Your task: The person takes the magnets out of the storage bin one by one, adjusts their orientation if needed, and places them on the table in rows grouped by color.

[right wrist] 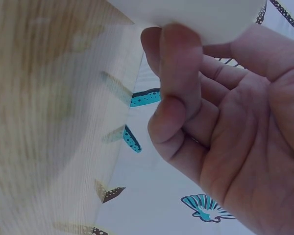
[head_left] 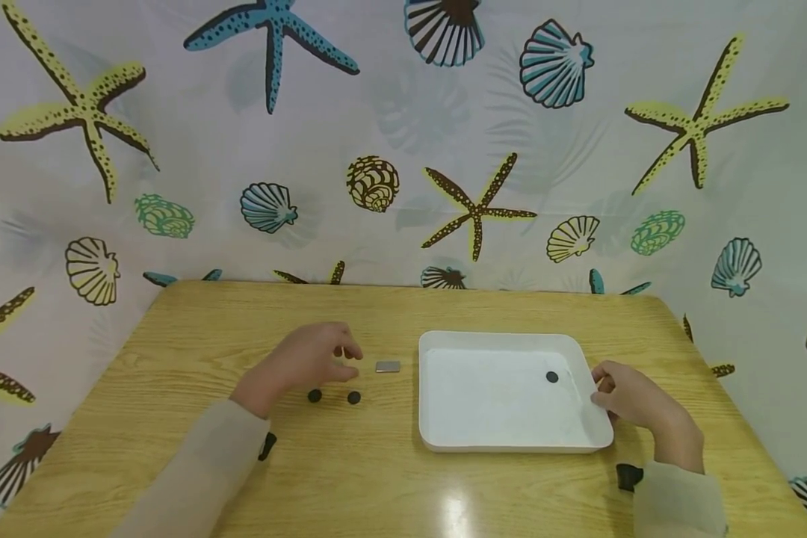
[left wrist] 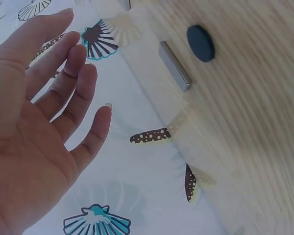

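My left hand [head_left: 309, 357] hovers over the left half of the table, its fingers loosely bent and holding nothing, as the left wrist view also shows. Close below it lie two small black discs, one farther left [head_left: 314, 395] and one beneath the fingertips [head_left: 354, 397]. A small silver rectangular block [head_left: 388, 367] is just right of the fingers. On the right, my right hand [head_left: 639, 396] pinches the right rim of a white shallow tray [head_left: 491, 418] between thumb and fingers. Inside that tray rests another black disc [head_left: 552, 377], toward the right side.
The wood-grain table [head_left: 350, 478] carries everything. Behind and beside it hangs a white cloth [head_left: 390, 97] printed with starfish and shells. A black band fitting [head_left: 628, 477] shows at the right wrist.
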A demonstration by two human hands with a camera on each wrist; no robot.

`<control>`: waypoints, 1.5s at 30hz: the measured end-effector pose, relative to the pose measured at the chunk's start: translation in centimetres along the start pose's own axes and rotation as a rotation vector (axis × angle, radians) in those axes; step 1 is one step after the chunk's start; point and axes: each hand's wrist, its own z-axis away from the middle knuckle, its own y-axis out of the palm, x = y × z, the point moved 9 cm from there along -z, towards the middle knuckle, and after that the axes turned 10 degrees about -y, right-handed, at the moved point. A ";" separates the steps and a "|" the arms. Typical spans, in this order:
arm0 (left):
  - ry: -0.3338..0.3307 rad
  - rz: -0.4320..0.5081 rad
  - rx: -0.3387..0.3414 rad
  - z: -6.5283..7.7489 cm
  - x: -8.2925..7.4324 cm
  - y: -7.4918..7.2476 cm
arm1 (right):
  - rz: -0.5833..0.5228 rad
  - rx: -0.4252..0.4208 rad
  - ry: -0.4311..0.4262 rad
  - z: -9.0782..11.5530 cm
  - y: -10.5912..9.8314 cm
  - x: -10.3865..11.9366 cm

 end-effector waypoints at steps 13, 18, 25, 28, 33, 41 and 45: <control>0.109 -0.061 -0.072 -2.2 -4.9 -0.5 | -0.028 0.003 0.019 0.2 0.1 -0.5; 0.146 -0.062 -0.065 -3.2 -7.8 -0.8 | -0.022 0.004 0.029 0.2 0.1 -0.7; 0.193 -0.057 -0.045 -4.8 -11.7 -0.6 | -0.009 -0.005 0.037 0.0 0.1 -0.8; 0.201 -0.053 -0.029 -5.7 -13.1 -0.3 | -0.006 -0.006 0.035 0.0 0.1 -0.8; 0.226 -0.066 -0.036 -6.8 -15.2 0.0 | -0.006 -0.008 0.030 -0.2 -0.1 -0.6; 0.233 -0.057 -0.010 -8.4 -17.8 1.2 | -0.019 -0.015 0.029 -0.2 -0.2 -0.7; 0.227 -0.043 0.016 -9.3 -18.9 2.1 | -0.023 -0.018 0.019 -0.2 -0.2 -0.7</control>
